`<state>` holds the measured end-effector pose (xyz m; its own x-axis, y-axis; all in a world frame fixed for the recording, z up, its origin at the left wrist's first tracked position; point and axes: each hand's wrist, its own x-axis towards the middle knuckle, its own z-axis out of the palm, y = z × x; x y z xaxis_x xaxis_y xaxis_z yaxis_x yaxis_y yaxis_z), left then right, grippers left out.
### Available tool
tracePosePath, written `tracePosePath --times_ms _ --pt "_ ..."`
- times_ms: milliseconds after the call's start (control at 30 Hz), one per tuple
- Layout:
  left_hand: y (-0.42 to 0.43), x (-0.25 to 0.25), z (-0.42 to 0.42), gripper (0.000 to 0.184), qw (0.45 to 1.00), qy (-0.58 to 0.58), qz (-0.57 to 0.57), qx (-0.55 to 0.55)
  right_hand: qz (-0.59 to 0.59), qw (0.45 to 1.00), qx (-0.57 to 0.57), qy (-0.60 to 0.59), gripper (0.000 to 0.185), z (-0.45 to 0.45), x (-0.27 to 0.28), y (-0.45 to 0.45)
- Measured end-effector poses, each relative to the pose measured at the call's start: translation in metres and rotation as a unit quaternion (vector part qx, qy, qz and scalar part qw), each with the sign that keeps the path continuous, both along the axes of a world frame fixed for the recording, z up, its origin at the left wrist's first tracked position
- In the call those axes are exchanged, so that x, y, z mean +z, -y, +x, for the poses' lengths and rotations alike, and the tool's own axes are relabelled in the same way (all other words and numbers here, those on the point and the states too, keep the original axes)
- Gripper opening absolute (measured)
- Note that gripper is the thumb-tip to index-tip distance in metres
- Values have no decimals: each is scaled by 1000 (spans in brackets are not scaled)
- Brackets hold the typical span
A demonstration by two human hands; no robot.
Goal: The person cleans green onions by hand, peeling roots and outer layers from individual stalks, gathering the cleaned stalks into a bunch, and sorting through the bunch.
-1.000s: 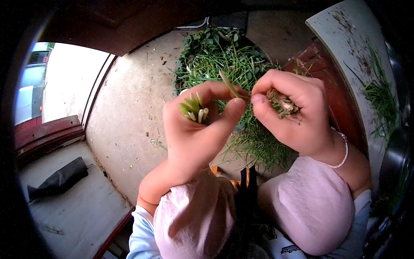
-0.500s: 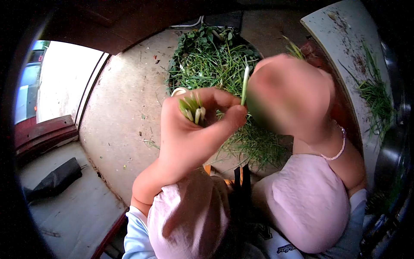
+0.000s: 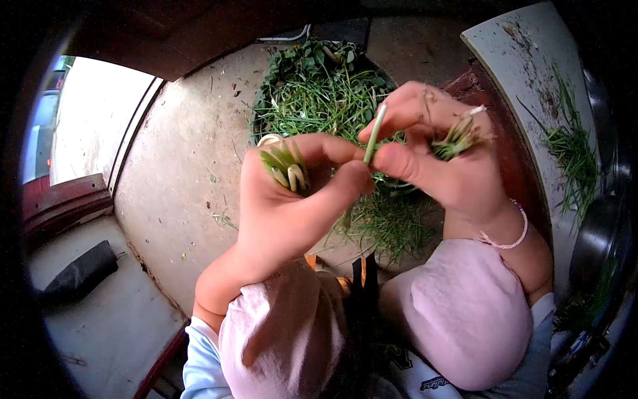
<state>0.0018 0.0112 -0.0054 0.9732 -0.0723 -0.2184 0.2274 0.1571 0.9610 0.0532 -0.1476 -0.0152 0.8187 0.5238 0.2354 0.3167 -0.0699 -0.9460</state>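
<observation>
My left hand (image 3: 286, 206) is closed, with a thin green onion stalk (image 3: 376, 133) pinched upright between thumb and forefinger. Tucked in the same palm is a small bunch of green onions (image 3: 284, 166), pale cut-looking ends showing. Just to the right, my right hand (image 3: 452, 159) has its thumb and forefinger up against the single stalk; whether they grip it I cannot tell. Its curled other fingers hold a tuft of stringy root ends (image 3: 462, 136). Behind both hands sits a broad heap of greens (image 3: 319, 106), long thin leaves in the middle and broader leaves at the back.
More thin leaves (image 3: 395, 223) lie loose below the heap. At right, a white board (image 3: 525, 60) carries dirt and a clump of greens (image 3: 575, 156), with a dark metal pot (image 3: 598, 233) near it. A black object (image 3: 83, 269) rests on a pale surface at left.
My right hand, blurred before, has come in to the single stalk, and its palm now shows the root ends. The stalk leans slightly more to the right; my left hand has barely shifted.
</observation>
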Motion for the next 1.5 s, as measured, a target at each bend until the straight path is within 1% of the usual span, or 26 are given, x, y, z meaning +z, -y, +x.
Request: tracePosePath --times_ms 33,100,167,200,300,400,467,667,800,867,900,933,967,1000,1067,1100,1133,1200,1233,1267,1300,1333,1400,1433,1467,1500 --pt "1 -2 -1 5 1000 12 10 2 54 998 16 -25 14 -1 -5 -5" --pt "1 -6 -1 5 1000 23 19 4 37 998 5 -54 14 -4 -1 -5" --pt "-3 -9 0 5 993 88 68 -30 15 994 1 -104 14 -6 7 -5" --pt "-3 -10 0 5 993 88 67 -30 15 994 1 -105 14 -6 5 -5" --pt "-3 -10 -1 5 989 101 100 -45 57 988 13 -144 15 -7 -1 -5" --pt "-1 -7 -2 6 991 92 90 -44 45 991 11 -122 15 -6 -2 -4" --pt "-1 -4 -2 11 994 58 82 -42 10 998 25 -53 16 -4 -3 -4" --pt "-2 -3 0 12 996 31 22 -83 -15 999 30 37 18 0 -5 -6" --pt "-4 3 1 11 996 -36 -3 -86 -28 998 27 48 17 3 -3 -4" --pt "-9 -4 1 11 985 -69 -95 -123 8 999 -37 -7 15 5 -3 -2" --pt "-7 -6 1 11 985 -70 -94 -126 12 995 -62 72 12 12 -7 -2" --pt "-3 -9 0 12 990 -36 -89 -99 21 994 -101 -33 11 9 -3 3" --pt "-1 -10 -1 12 994 -2 -84 -72 56 985 -134 -90 12 11 -2 4" --pt "-1 -11 0 12 994 -1 -81 -74 91 971 -165 -146 13 14 -3 5" --pt "-4 -11 3 14 991 -46 -100 -70 68 974 -170 -137 18 16 -6 11" --pt "-5 -14 3 20 989 -47 -126 -67 67 971 -156 -171 19 16 -8 12" --pt "-2 -11 4 40 995 -60 -41 -70 64 966 -142 -205 20 15 -9 12" --pt "-7 -16 7 43 993 -35 -44 -107 54 965 -123 -224 20 12 -9 11" --pt "-3 -19 7 43 993 -33 -45 -109 77 948 -52 -303 18 12 -9 13" --pt "5 -23 8 42 995 41 -47 -78 99 920 19 -379 17 12 -9 15" --pt "7 -25 9 41 994 78 -49 -63 122 903 65 -407 16 11 -9 17" --pt "9 -28 10 40 991 115 -50 -48 116 905 66 -403 13 8 -1 15" --pt "0 -29 12 39 987 134 -94 5 127 896 117 -409 19 4 1 15" --pt "-7 -24 12 35 982 115 -149 -25 131 881 147 -429 22 2 4 16" --pt "-10 -22 11 35 982 115 -147 -24 132 881 149 -429 22 1 3 15" --pt "-12 -20 9 33 986 103 -131 -20 154 859 181 -454 22 1 2 15"
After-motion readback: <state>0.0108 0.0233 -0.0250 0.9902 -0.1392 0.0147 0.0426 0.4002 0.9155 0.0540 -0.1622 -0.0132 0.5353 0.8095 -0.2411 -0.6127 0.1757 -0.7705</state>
